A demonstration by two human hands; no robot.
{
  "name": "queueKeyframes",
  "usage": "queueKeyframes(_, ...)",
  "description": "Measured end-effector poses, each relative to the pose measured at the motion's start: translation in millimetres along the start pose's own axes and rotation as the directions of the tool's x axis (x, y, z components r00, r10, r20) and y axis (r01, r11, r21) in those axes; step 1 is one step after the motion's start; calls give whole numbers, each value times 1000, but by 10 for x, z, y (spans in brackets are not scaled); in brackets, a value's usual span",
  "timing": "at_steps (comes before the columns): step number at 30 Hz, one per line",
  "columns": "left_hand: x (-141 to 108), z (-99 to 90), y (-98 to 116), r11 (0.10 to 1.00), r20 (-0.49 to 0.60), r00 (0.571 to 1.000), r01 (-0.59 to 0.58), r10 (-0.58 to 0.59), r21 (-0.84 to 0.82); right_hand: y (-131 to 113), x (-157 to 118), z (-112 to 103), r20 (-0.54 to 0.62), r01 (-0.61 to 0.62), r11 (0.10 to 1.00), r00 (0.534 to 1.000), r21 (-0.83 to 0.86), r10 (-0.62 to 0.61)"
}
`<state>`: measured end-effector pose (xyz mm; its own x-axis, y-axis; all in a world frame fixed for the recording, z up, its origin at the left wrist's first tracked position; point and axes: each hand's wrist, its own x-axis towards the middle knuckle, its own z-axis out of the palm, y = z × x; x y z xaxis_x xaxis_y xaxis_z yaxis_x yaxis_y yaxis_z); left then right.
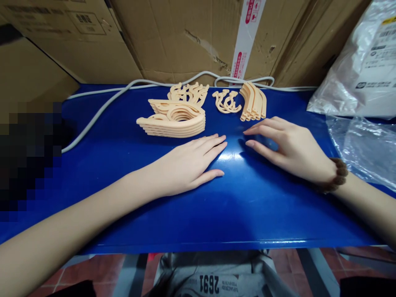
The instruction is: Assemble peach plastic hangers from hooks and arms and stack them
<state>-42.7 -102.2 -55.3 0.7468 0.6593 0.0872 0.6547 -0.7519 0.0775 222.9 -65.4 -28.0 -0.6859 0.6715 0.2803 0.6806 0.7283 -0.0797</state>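
Observation:
My left hand (193, 165) lies flat on the blue table (216, 218), fingers stretched out and thumb apart, holding nothing. Just beyond it sits a stack of beige plastic hanger-like pieces (176, 123) with oval openings. My right hand (284, 144), with a brown fluffy band (338, 175) at its wrist, hovers over or rests lightly on the table; its fingers are apart and hold nothing. Nearest its fingertips is a bunch of beige curved arm pieces (253, 101). Between the piles lie several small beige hooks (227, 101). Behind the stack is another group of beige hook-shaped parts (188, 93).
Large cardboard boxes (173, 41) stand along the back edge. A grey-white cable (105, 111) runs across the back and left. At the right is a white plastic package (361, 78) with clear film (365, 144) spreading over the table.

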Motion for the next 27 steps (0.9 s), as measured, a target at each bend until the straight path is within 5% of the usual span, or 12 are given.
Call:
queueKeyframes(5,-1,-4,7,1000,-2,1000,-3,3,1,109,42,-21,-114,-263,961,961,-87,253)
queueKeyframes(9,-5,-2,9,1000,-4,1000,-3,3,-2,239,61,39,-63,-353,925,935,-141,348)
queueKeyframes(13,-6,-1,10,1000,1,1000,1,-1,-5,252,41,59,8,-305,925,949,-225,315)
queueKeyframes(20,5,3,8,1000,-2,1000,2,-2,-5,231,11,67,-52,-172,916,985,-363,164)
queueKeyframes(27,-6,-2,13,1000,-1,1000,2,-2,3,234,6,84,16,-153,910,985,-385,173)
